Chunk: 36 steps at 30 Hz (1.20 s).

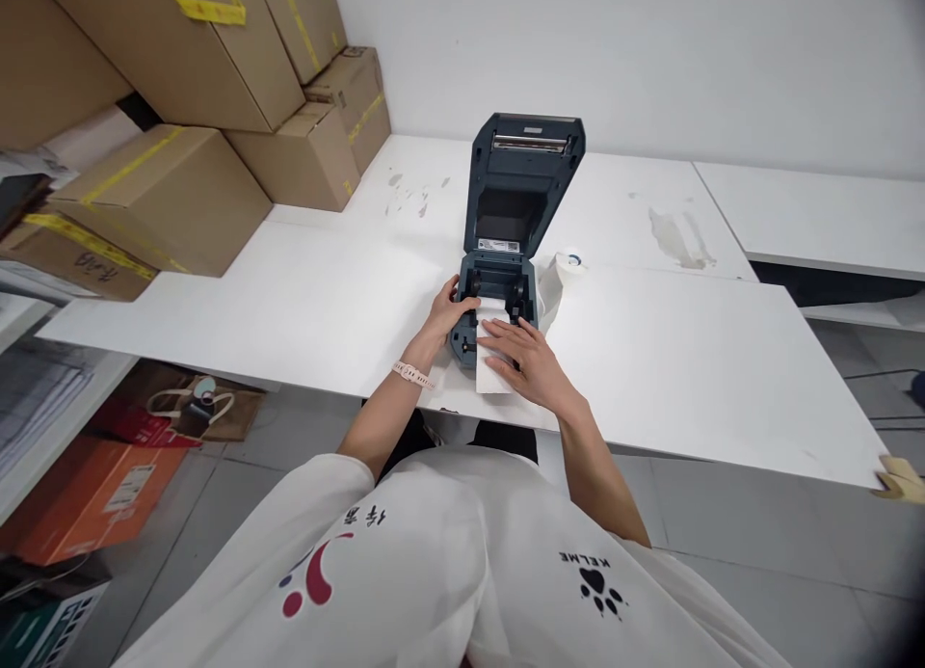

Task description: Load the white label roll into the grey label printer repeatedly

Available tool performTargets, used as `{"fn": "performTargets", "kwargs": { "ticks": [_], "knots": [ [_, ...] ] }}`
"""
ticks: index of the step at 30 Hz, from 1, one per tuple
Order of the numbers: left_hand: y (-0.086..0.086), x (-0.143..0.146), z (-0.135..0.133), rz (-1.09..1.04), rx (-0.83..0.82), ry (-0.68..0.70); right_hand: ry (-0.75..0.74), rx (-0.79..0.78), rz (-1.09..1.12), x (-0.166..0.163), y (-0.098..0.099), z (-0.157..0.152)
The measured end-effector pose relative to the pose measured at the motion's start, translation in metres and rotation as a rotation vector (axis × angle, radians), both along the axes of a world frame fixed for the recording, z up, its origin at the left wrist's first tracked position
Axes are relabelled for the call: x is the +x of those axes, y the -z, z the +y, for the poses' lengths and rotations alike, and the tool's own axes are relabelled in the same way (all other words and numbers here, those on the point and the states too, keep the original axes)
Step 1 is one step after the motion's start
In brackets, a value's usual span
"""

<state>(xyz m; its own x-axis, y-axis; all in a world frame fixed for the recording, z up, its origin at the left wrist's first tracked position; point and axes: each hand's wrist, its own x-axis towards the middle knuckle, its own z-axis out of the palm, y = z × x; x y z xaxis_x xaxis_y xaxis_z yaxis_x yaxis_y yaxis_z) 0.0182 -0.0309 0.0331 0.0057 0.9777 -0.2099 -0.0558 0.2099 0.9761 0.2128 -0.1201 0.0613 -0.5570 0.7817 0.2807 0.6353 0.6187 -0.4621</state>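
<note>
A dark grey label printer [497, 280] stands on the white table with its lid [526, 181] tipped up. A white paper label strip [491, 384] lies across its inside and hangs over the front edge. My left hand [442, 316] grips the printer's left side wall, its thumb reaching over the rim to the strip's edge. Flat on top of the strip rests my right hand [531, 361], fingers stretched out and a little apart. Just behind the printer's right side is a white paper roll [568, 268], with a length of paper trailing beside the printer.
Taped cardboard boxes [170, 196] are stacked at the table's left end. A white wall rises behind the white table [672, 360]. Below on the left, an orange box [101, 494] and a paper bag [231, 413] sit near shelving. A tan object [900, 477] is at the right front corner.
</note>
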Motion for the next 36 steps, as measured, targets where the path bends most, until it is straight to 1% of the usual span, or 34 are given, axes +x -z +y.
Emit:
{"fn": "performTargets", "kwargs": {
  "ticks": [2, 5, 8, 11, 13, 15, 17, 19, 20, 21, 22, 24, 25, 26, 27, 28, 29, 30, 31, 32, 33, 34, 36],
  "knots": [
    [0.000, 0.000, 0.000, -0.038, 0.001, 0.035, -0.003, -0.009, -0.005, 0.001, 0.000, 0.000],
    [-0.001, 0.000, 0.001, -0.047, -0.001, 0.041, 0.045, 0.000, -0.003, 0.000, 0.001, -0.003],
    [-0.003, -0.001, 0.003, -0.034, -0.009, 0.044, 0.087, -0.004, -0.004, 0.000, 0.000, -0.005],
    [-0.009, 0.001, -0.003, 0.013, -0.007, 0.049, 0.075, -0.027, -0.033, -0.001, -0.002, -0.006],
    [-0.012, 0.003, -0.016, 0.053, 0.027, 0.048, 0.055, -0.037, -0.069, 0.000, -0.003, -0.008],
    [-0.014, 0.005, -0.036, 0.099, 0.066, 0.046, 0.038, -0.045, -0.098, 0.002, -0.004, -0.011],
    [-0.013, 0.006, -0.059, 0.146, 0.071, 0.053, 0.001, -0.077, -0.090, 0.007, -0.008, -0.013],
    [-0.011, 0.005, -0.077, 0.175, 0.050, 0.066, -0.046, -0.128, -0.008, 0.016, -0.018, -0.010],
    [-0.011, 0.004, -0.083, 0.180, 0.034, 0.078, -0.045, -0.128, 0.072, 0.021, -0.026, -0.003],
    [-0.011, 0.004, -0.087, 0.182, 0.014, 0.091, -0.010, -0.092, 0.173, 0.026, -0.036, 0.008],
    [-0.011, 0.003, -0.089, 0.185, -0.005, 0.105, 0.055, -0.030, 0.283, 0.030, -0.047, 0.024],
    [-0.013, 0.002, -0.090, 0.195, -0.026, 0.119, 0.264, 0.181, 0.487, 0.036, -0.070, 0.072],
    [-0.014, 0.002, -0.089, 0.204, -0.027, 0.121, 0.333, 0.231, 0.539, 0.037, -0.080, 0.102],
    [-0.014, 0.002, -0.088, 0.212, -0.023, 0.119, 0.378, 0.220, 0.585, 0.036, -0.089, 0.133],
    [-0.014, 0.002, -0.087, 0.217, -0.017, 0.115, 0.396, 0.142, 0.623, 0.035, -0.096, 0.163],
    [-0.013, 0.001, -0.087, 0.215, -0.008, 0.113, 0.398, 0.016, 0.631, 0.032, -0.102, 0.189],
    [-0.011, 0.001, -0.087, 0.204, 0.002, 0.113, 0.367, -0.112, 0.639, 0.029, -0.106, 0.209],
    [-0.010, -0.001, -0.088, 0.181, 0.010, 0.115, 0.335, -0.187, 0.660, 0.027, -0.108, 0.220],
    [-0.008, -0.003, -0.089, 0.144, 0.012, 0.116, 0.315, -0.224, 0.684, 0.025, -0.108, 0.222],
    [-0.008, -0.006, -0.090, 0.098, 0.004, 0.112, 0.305, -0.211, 0.713, 0.023, -0.106, 0.214],
    [-0.008, -0.010, -0.090, 0.049, -0.013, 0.101, 0.308, -0.159, 0.735, 0.022, -0.102, 0.199],
    [-0.009, -0.013, -0.090, 0.003, -0.034, 0.086, 0.325, -0.093, 0.751, 0.021, -0.096, 0.176],
    [-0.016, -0.019, -0.089, -0.044, -0.063, 0.049, 0.322, 0.012, 0.711, 0.019, -0.080, 0.119]
  ]
}}
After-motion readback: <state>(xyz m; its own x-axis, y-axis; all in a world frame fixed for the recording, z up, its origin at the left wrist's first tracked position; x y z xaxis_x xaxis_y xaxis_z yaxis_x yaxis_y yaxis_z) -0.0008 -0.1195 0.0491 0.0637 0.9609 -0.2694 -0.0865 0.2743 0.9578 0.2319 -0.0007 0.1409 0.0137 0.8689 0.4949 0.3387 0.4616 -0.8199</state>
